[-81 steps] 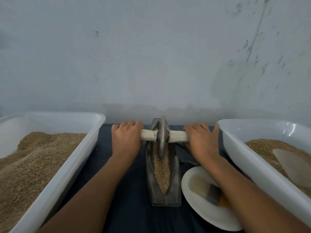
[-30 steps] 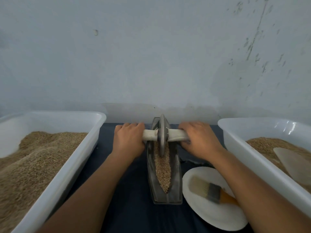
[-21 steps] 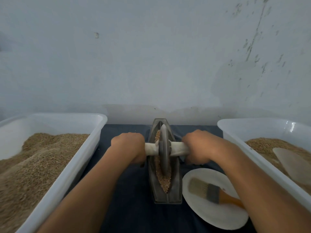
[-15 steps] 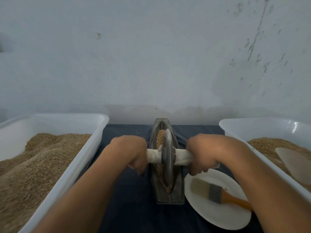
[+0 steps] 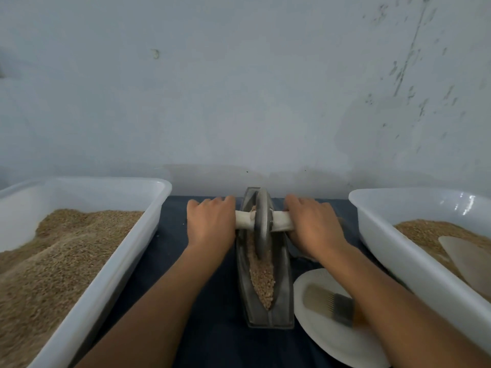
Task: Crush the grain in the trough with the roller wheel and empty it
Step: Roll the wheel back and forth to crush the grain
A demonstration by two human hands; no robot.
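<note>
Metal trough: 1 | roller wheel: 1 | tubs: 2 | left hand, right hand: fingers clamped on handle

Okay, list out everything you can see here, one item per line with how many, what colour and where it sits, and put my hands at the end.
trough: 1, grey metal, centre of the cloth, running away from the camera.
grain in the trough: 1 strip, tan, along the trough's channel.
roller wheel: 1, grey disc on a whitish handle, standing in the trough's far half.
left tub: 1, white plastic, left side, heaped with tan grain.
right tub: 1, white plastic, right side, holding tan grain.
scoop: 1, translucent, lying on the grain in the right tub.
plate: 1, white, right of the trough's near end.
brush: 1, pale bristles, grey band, orange handle, on the plate.
cloth: 1, dark blue, under everything.
wall: pale grey, behind.
left hand: on the handle's left end.
right hand: on the handle's right end.
</note>
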